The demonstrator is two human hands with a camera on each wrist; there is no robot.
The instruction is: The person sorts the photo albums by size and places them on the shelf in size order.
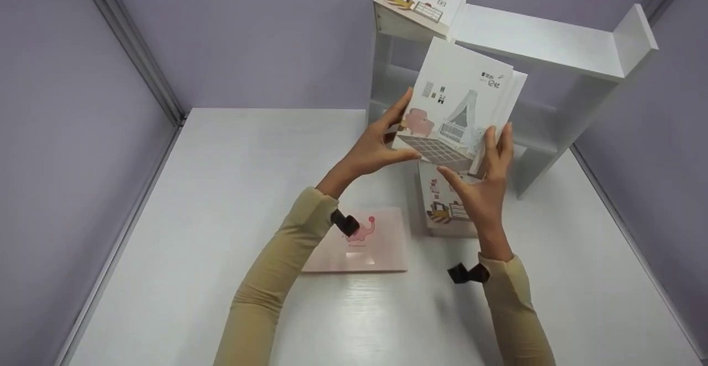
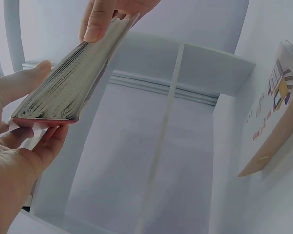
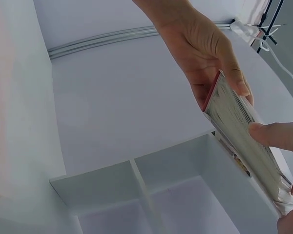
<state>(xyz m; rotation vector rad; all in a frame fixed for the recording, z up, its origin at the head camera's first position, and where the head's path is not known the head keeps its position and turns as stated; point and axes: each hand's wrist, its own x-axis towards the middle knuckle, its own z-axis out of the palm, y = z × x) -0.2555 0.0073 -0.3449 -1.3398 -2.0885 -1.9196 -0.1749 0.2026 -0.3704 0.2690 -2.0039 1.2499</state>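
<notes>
Both my hands hold one thick book (image 1: 470,95) in the air before the shelf. Its white cover shows a pink armchair, a grey tent and a grid-patterned rug. My left hand (image 1: 370,147) grips the book's left edge, thumb on the near side and fingers around the other. My right hand (image 1: 487,192) pinches the opposite edge between thumb and fingers. Page edges of the book (image 2: 63,87) face the left wrist camera, with the red spine end at the left hand's side. In the right wrist view, the left hand (image 3: 200,53) is at that spine end.
A white shelf (image 1: 542,40) stands at the back right, with a similar illustrated book (image 1: 426,1) on its upper left. On the white table (image 1: 221,189) lies a pink book (image 1: 387,250) with an elephant. Another thick illustrated book (image 1: 437,200) lies under the raised hands, partly hidden.
</notes>
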